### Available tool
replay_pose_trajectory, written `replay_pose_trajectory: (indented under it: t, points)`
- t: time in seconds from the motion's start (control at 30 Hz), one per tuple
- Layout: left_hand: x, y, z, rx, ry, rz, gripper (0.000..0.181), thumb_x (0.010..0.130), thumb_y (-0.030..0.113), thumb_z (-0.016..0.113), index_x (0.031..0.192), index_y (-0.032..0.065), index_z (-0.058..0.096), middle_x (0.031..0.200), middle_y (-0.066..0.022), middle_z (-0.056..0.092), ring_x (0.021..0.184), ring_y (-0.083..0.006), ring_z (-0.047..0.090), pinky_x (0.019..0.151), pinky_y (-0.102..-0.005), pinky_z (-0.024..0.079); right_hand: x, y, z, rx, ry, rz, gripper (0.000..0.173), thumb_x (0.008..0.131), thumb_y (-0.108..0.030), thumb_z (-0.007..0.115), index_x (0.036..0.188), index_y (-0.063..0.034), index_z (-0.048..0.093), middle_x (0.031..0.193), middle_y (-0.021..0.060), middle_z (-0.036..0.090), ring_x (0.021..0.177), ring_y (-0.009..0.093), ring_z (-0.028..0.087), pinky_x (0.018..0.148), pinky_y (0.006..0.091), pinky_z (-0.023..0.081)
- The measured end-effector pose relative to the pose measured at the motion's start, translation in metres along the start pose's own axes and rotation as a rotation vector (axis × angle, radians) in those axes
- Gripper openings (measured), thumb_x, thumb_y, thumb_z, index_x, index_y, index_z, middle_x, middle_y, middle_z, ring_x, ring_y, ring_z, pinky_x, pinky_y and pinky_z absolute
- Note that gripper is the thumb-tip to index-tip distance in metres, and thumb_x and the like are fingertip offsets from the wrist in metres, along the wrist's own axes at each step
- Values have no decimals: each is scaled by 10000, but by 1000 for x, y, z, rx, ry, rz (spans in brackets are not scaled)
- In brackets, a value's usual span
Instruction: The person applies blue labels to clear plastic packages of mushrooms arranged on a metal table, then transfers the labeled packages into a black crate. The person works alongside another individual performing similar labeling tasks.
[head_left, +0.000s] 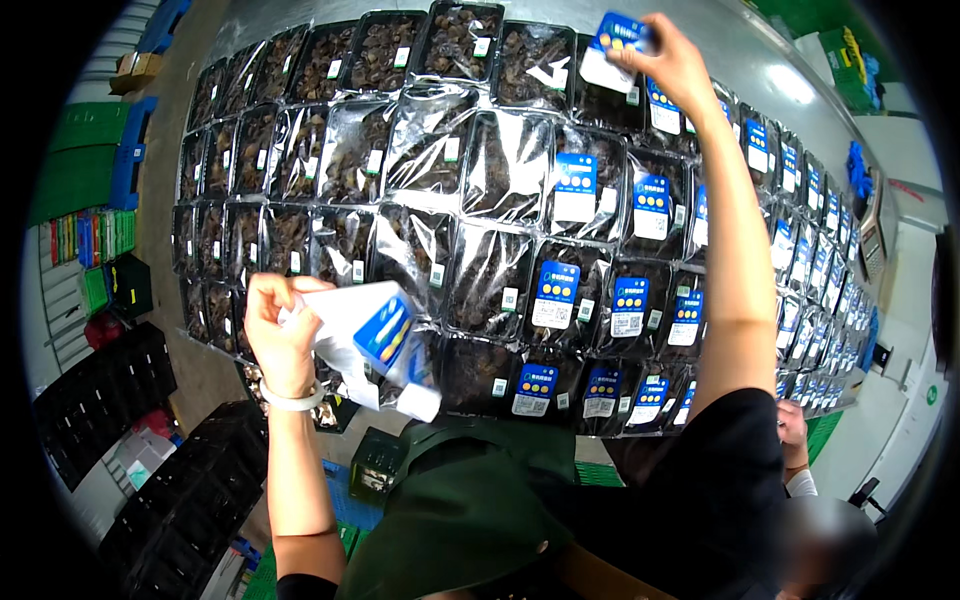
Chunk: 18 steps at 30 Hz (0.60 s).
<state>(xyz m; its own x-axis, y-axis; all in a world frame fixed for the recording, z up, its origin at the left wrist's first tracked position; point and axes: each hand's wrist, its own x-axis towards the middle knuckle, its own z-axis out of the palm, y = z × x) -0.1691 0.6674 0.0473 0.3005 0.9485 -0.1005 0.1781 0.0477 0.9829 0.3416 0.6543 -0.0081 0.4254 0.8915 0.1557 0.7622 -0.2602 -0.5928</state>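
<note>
My left hand (283, 330), with a white band at the wrist, grips a bunched strip of blue-and-white labels (384, 334) over the nearer rows of trays. Part of the strip is blurred. At the far edge of the rows, my right hand (675, 67) pinches a single blue-and-white label (611, 56) by its side, above a film-wrapped black tray (604, 105). Whether the label touches the film I cannot tell. Other wrapped black trays (356, 154) hold dark brown, mushroom-like pieces. Trays toward the right bear blue labels (651, 206); those at left carry only small white stickers.
The trays cover much of a metal table (724, 49). At right, another person's hand (793, 426) is near the table's edge. A keypad device (872, 247) stands beyond the trays. Black crates (191, 480) and green crates (79, 161) are stacked at left.
</note>
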Motion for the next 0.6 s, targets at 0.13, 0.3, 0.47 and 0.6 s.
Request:
replay_pose_trajectory:
  t: [0.13, 0.3, 0.47, 0.6]
  points:
    - [11, 12, 10, 275, -131, 146, 324, 739, -105, 605, 1046, -11, 642, 826, -67, 637, 761, -153, 611, 698, -265, 492, 20, 68, 36, -129, -260, 61, 715, 681, -379, 852, 1229, -21, 563, 1050, 211, 677, 997, 330, 660, 876, 391, 511]
    - [22, 17, 22, 386, -186, 286, 118, 705, -99, 625, 799, -39, 664, 877, -102, 667, 814, -190, 644, 741, -288, 505, 15, 71, 67, -470, -315, 21, 722, 669, -401, 833, 1242, -63, 552, 1056, 203, 678, 1043, 353, 633, 895, 424, 482]
    - [27, 18, 37, 195, -129, 111, 138, 799, -126, 569, 885, -45, 641, 1024, -124, 668, 927, -162, 631, 818, -271, 497, -5, 28, 59, -706, 44, -118, 697, 687, -512, 793, 1185, -88, 551, 989, 140, 670, 975, 331, 641, 813, 444, 483]
    - [23, 12, 54, -38, -107, -53, 214, 847, -116, 561, 1032, -22, 609, 970, -73, 659, 919, -128, 627, 817, -249, 491, -63, -110, 65, 503, -462, 46, 669, 784, -459, 762, 1278, -67, 539, 1153, 176, 624, 1050, 281, 626, 858, 426, 521]
